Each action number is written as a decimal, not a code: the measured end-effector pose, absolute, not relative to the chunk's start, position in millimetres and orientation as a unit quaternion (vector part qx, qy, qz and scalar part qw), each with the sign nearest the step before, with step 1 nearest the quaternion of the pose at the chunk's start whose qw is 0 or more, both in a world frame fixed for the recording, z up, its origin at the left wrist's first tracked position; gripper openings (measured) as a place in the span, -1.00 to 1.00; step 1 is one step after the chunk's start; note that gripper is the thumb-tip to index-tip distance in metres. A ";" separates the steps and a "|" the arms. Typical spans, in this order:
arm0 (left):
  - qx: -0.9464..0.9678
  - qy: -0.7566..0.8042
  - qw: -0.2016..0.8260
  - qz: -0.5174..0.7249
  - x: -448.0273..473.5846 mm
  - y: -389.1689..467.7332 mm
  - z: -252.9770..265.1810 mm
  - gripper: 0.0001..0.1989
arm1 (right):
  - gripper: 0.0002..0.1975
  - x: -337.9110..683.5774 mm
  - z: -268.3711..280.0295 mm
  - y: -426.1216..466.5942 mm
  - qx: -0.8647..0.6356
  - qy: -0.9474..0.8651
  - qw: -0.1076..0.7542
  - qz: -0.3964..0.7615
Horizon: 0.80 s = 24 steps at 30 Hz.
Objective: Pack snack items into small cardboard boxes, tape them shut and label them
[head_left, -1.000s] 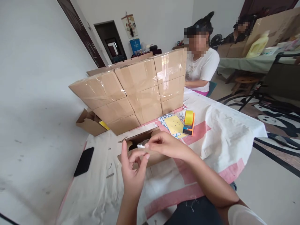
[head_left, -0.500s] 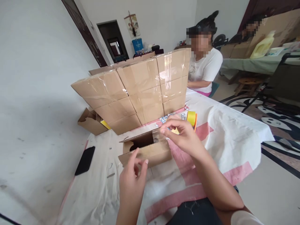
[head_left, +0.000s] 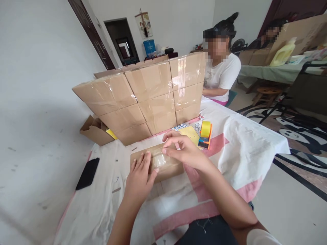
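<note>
From where I stood, the small cardboard box (head_left: 171, 172) sat on the cloth-covered worktop (head_left: 245, 136), right in front of the person, top flaps down. Shiny clear tape patch (head_left: 160, 161) was on its top, approx. mid. L hand (head_left: 139, 175) lay on the box's L part, palm down, fingers apart; grip wide, nothing in it. R hand (head_left: 185, 148) was over the R part, thumb & fingers bent; grip narrow, tips nr the tape patch. Couldn't tell if they pinched any tape or touched the box.

Tape dispenser (head_left: 205, 134) w/ yellow roll stood beyond R hand, beside a yellow printed patch (head_left: 191, 132). Black phone-like slab (head_left: 87, 173) lay flat nr worktop's L edge, well apart from both hands. Stack of taped cartons (head_left: 155, 98) rose behind the box, 3 cols x 3 rows on its front. Open carton (head_left: 93, 131) was beside stack's L end, sth yellow nr it. Coworker in white top (head_left: 222, 75) sat past stack's R end. Bkgd: pale yellow bottle (head_left: 282, 54), wooden stool (head_left: 267, 92).
</note>
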<state>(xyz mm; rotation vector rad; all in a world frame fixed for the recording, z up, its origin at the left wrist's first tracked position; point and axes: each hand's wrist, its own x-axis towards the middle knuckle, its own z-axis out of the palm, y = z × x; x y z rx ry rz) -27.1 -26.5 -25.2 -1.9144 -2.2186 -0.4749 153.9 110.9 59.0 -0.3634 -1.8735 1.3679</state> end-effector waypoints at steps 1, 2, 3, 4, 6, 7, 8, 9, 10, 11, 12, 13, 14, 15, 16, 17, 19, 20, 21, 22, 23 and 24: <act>-0.647 -0.741 0.088 -0.158 -27.8 -27.9 -27.3 -0.30 | -0.94 146.8 52.5 114.2 -0.156 -0.742 0.373 0.534; -0.649 -0.739 0.087 -0.158 -28.5 -28.3 -28.7 -0.22 | -0.95 139.4 45.7 117.7 -0.178 -0.753 0.357 0.524; -0.647 -0.741 0.084 -0.160 -28.9 -27.9 -29.4 -0.15 | -0.97 132.2 39.2 120.9 -0.207 -0.767 0.337 0.505; -0.643 -0.744 0.082 -0.163 -29.2 -27.1 -29.7 -0.10 | -0.98 125.5 33.2 123.9 -0.242 -0.783 0.314 0.480; -0.639 -0.746 0.085 -0.164 -29.1 -25.2 -30.0 -0.06 | -0.98 115.2 24.1 128.5 -0.311 -0.809 0.272 0.419; -0.641 -0.745 0.094 -0.162 -28.8 -24.6 -30.3 -0.07 | -0.97 111.9 21.1 130.1 -0.333 -0.817 0.258 0.394; -0.643 -0.742 0.107 -0.157 -28.4 -24.4 -30.9 -0.10 | -0.96 109.8 19.1 131.3 -0.344 -0.823 0.250 0.376; -0.647 -0.738 0.122 -0.150 -28.0 -24.6 -31.5 -0.15 | -0.95 108.8 17.8 132.2 -0.347 -0.827 0.247 0.366; -0.652 -0.732 0.138 -0.141 -27.7 -24.9 -32.3 -0.21 | -0.95 108.4 17.0 132.9 -0.345 -0.830 0.245 0.364; -0.657 -0.727 0.153 -0.130 -27.5 -25.5 -33.1 -0.26 | -0.94 108.5 16.5 133.3 -0.341 -0.831 0.243 0.365; -0.661 -0.722 0.166 -0.120 -27.5 -26.0 -33.9 -0.32 | -0.94 108.7 15.9 133.6 -0.337 -0.833 0.240 0.367; -0.665 -0.717 0.178 -0.109 -27.6 -26.4 -34.6 -0.36 | -0.94 108.9 15.1 133.9 -0.336 -0.834 0.238 0.367; -0.668 -0.713 0.187 -0.100 -27.9 -26.7 -35.1 -0.40 | -0.94 109.0 14.2 134.2 -0.336 -0.837 0.235 0.363; -0.671 -0.710 0.195 -0.093 -28.4 -26.9 -35.5 -0.44 | -0.94 109.0 12.9 134.6 -0.336 -0.840 0.234 0.357; -0.673 -0.707 0.199 -0.088 -28.8 -27.0 -35.8 -0.46 | -0.95 108.9 11.4 135.1 -0.336 -0.843 0.232 0.351; -0.675 -0.705 0.201 -0.084 -29.3 -27.0 -36.0 -0.48 | -0.96 108.8 9.7 135.8 -0.334 -0.845 0.230 0.347; -0.677 -0.703 0.198 -0.085 -30.0 -26.8 -35.9 -0.50 | -0.96 108.6 6.2 138.1 -0.333 -0.849 0.233 0.339; -0.678 -0.703 0.197 -0.088 -30.0 -26.7 -35.5 -0.50 | -0.88 108.6 4.5 139.8 -0.340 -0.847 0.240 0.332; -0.677 -0.703 0.197 -0.090 -29.8 -26.5 -34.9 -0.50 | -0.76 108.6 2.9 141.7 -0.353 -0.842 0.250 0.323; -0.677 -0.703 0.199 -0.092 -29.1 -26.2 -34.0 -0.51 | -0.64 108.6 1.4 143.8 -0.371 -0.835 0.257 0.315; -0.677 -0.702 0.202 -0.093 -28.2 -25.9 -32.7 -0.52 | -0.52 108.6 0.0 146.2 -0.392 -0.826 0.262 0.310; -0.678 -0.700 0.203 -0.092 -26.9 -25.6 -31.3 -0.53 | -0.45 108.7 -1.2 148.8 -0.411 -0.816 0.265 0.308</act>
